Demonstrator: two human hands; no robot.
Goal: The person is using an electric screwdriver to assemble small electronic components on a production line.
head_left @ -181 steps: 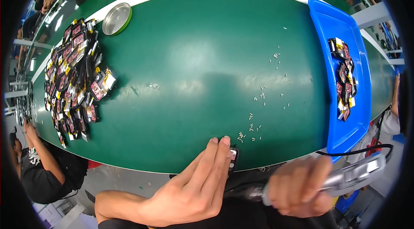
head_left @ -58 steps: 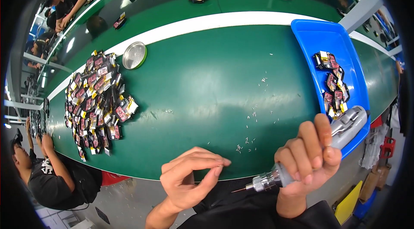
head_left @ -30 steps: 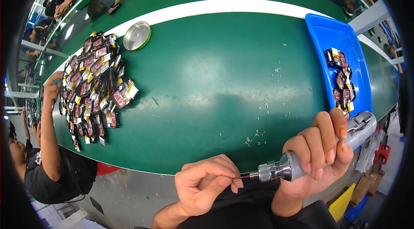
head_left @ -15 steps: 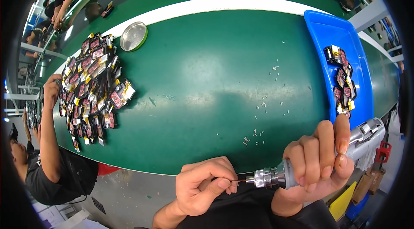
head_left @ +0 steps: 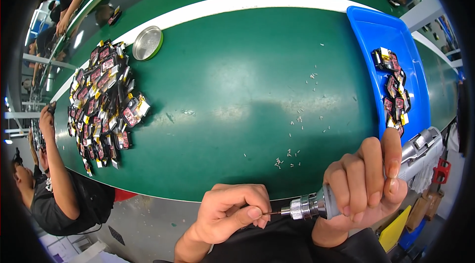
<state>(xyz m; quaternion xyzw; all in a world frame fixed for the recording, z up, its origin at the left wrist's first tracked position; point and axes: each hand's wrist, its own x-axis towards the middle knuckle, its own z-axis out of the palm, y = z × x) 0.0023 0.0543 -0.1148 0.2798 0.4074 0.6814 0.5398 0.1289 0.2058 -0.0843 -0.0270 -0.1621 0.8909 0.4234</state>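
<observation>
My right hand (head_left: 363, 181) is wrapped round a grey electric screwdriver (head_left: 324, 202), whose knurled chrome collar (head_left: 303, 207) points left. Its rear body (head_left: 420, 151) shows beyond my fingers. The thin dark bit (head_left: 272, 213) sticks out of the collar, and my left hand (head_left: 230, 213) pinches its tip between thumb and fingers. The very end of the bit is hidden by those fingertips. Both hands are at the near edge of the green table (head_left: 222, 164). Beyond them, small silvery screws (head_left: 282, 161) lie scattered.
At the left is a heap of small black-cased electronic parts (head_left: 104, 95); a round metal dish (head_left: 147, 43) stands behind it. A blue tray (head_left: 418, 90) on the right holds several similar parts (head_left: 393, 85). A co-worker's hand (head_left: 47, 119) is left of the heap. A white strip (head_left: 247, 1) borders the table's far side.
My left hand has slid slightly left along the bit, while my right hand stays nearly still. The co-worker's hand has drawn left from the heap with a small dark thing. The view has shifted a little.
</observation>
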